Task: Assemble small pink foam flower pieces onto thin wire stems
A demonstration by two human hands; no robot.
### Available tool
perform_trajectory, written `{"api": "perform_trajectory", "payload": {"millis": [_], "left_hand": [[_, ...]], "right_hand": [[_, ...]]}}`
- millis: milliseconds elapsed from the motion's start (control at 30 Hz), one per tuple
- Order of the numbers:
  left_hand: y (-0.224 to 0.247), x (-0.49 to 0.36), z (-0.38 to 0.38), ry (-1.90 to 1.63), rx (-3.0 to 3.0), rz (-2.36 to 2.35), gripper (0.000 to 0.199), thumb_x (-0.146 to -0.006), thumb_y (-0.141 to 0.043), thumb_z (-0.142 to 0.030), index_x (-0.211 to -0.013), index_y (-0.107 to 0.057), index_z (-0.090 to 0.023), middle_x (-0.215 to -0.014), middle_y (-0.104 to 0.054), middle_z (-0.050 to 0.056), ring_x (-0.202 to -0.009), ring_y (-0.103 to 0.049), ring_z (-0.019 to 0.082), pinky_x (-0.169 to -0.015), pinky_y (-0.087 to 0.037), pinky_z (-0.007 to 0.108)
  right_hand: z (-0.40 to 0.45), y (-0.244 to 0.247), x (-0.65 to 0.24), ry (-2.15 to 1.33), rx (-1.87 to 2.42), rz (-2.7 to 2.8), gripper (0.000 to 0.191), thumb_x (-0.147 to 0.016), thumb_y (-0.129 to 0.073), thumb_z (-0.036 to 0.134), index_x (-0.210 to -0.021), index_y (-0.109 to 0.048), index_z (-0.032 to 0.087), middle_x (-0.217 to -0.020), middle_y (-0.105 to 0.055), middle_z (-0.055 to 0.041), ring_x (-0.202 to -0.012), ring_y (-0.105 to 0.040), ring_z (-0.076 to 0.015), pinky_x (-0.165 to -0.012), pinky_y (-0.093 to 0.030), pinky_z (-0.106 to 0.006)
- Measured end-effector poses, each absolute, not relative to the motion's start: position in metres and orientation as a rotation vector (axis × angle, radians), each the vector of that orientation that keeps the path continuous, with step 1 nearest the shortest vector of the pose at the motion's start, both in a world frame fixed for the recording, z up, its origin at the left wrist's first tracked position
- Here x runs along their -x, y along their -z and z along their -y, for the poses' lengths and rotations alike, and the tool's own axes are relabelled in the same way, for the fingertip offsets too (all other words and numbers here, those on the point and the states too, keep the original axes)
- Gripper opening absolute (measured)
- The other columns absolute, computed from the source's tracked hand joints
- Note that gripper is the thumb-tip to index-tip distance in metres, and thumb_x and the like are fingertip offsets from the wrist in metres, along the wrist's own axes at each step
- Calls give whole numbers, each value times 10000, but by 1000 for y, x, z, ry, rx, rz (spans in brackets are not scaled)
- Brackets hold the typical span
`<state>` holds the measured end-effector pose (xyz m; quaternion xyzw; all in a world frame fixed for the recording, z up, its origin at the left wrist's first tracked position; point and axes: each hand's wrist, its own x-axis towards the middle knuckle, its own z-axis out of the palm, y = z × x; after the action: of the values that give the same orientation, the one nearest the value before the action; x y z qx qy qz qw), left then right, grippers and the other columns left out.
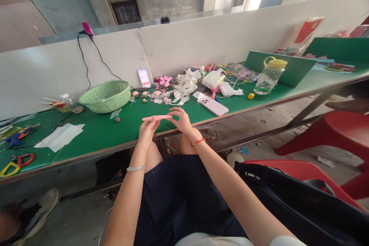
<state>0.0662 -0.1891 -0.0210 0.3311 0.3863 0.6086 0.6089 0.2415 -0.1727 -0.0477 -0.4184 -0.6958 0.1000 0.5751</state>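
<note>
A slim pink strip (157,117) lies almost level between my two hands, just above the table's front edge; its exact kind does not show. My left hand (148,130) grips it from below near its middle, thumb and fingers closed on it. At the strip's right end, my right hand (180,120) pinches it between thumb and fingertips. Beyond my hands a pile of white ribbon strips (186,82) and small pink pieces (157,93) lie on the green tabletop (115,134). A pale pink phone (213,105) rests to the right of my right hand.
A green plastic basket (106,98) stands at the left back. Scissors (17,164) and white paper (60,137) lie farther left. A yellow-lidded water bottle (269,78) stands at the right. A red stool (331,134) and a black bag (288,196) are beside me.
</note>
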Motion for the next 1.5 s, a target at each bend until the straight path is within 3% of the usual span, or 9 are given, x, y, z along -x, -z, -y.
{"api": "perform_trajectory", "payload": {"millis": [500, 633, 733, 833, 933, 1033, 1233, 1367, 1500], "left_hand": [[25, -66, 189, -1279, -903, -883, 285, -701, -833, -236, -919, -685, -128, -899, -744, 69, -870, -719, 161, -976, -502, 339], [28, -66, 189, -1374, -956, -989, 687, -664, -860, -227, -1270, -540, -185, -1109, -708, 121, -1067, -684, 221, -1029, -471, 392], [30, -65, 189, -1516, -1257, -1174, 916, -608, -892, -233, -1405, -442, -275, -1427, -528, 158, -1352, -487, 289, -1113, -379, 436], [31, -66, 192, -1528, -1711, -1293, 675, -631, -878, -269, -1258, -628, -292, -1531, -425, 113, -1456, -321, 330, -1185, -244, 456], [31, -69, 195, -1457, -1964, -1387, 359, -695, -831, -240, -1040, -751, -299, -1464, -523, 73, -1452, -301, 367, -1196, -149, 505], [32, -71, 196, -1428, -2073, -1453, 200, -768, -767, -240, -955, -772, -310, -1308, -653, 60, -1440, -305, 376, -1176, -109, 544], [33, -69, 190, -1476, -2047, -1516, 144, -744, -783, -254, -881, -777, -299, -1195, -704, 72, -1393, -377, 366, -1157, -150, 512], [31, -72, 190, -1486, -2052, -1463, 161, -733, -800, -300, -892, -780, -316, -1228, -699, 60, -1428, -323, 364, -1167, -97, 528], [30, -76, 192, -1480, -2068, -1406, 178, -714, -817, -373, -881, -781, -324, -1237, -699, 61, -1456, -280, 359, -1177, -13, 544]], "right_hand": [[177, 43, -239, -309, 1044, 1725, 200, -784, -785, 250, -985, -783, 247, -1023, -758, -73, -985, -675, -249, -907, -494, -383], [178, 41, -240, -341, 1095, 1713, 152, -798, -764, 236, -947, -789, 237, -924, -776, -64, -883, -691, -236, -859, -503, -364], [179, 41, -241, -379, 1103, 1676, 151, -786, -765, 219, -934, -789, 237, -957, -774, -63, -884, -694, -234, -840, -513, -351], [179, 42, -242, -454, 1048, 1692, 134, -794, -752, 218, -921, -791, 230, -961, -774, -65, -913, -697, -230, -848, -516, -339], [178, 44, -242, -515, 984, 1694, 134, -788, -744, 210, -913, -792, 214, -945, -773, -70, -903, -698, -219, -828, -521, -326], [176, 45, -243, -589, 968, 1649, 163, -755, -753, 204, -914, -790, 200, -948, -770, -75, -893, -693, -214, -809, -523, -320], [177, 42, -248, -985, 890, 1407, 432, -661, -822, 372, -1050, -746, 200, -950, -763, -54, -786, -681, -180, -750, -536, -308], [176, 41, -247, -1160, 842, 1252, 388, -628, -822, 492, -851, -743, 185, -740, -730, -27, -663, -664, -164, -692, -550, -305], [174, 41, -245, -1166, 839, 1147, 408, -536, -864, 497, -770, -726, 192, -701, -716, -10, -657, -656, -158, -714, -559, -313]]}}
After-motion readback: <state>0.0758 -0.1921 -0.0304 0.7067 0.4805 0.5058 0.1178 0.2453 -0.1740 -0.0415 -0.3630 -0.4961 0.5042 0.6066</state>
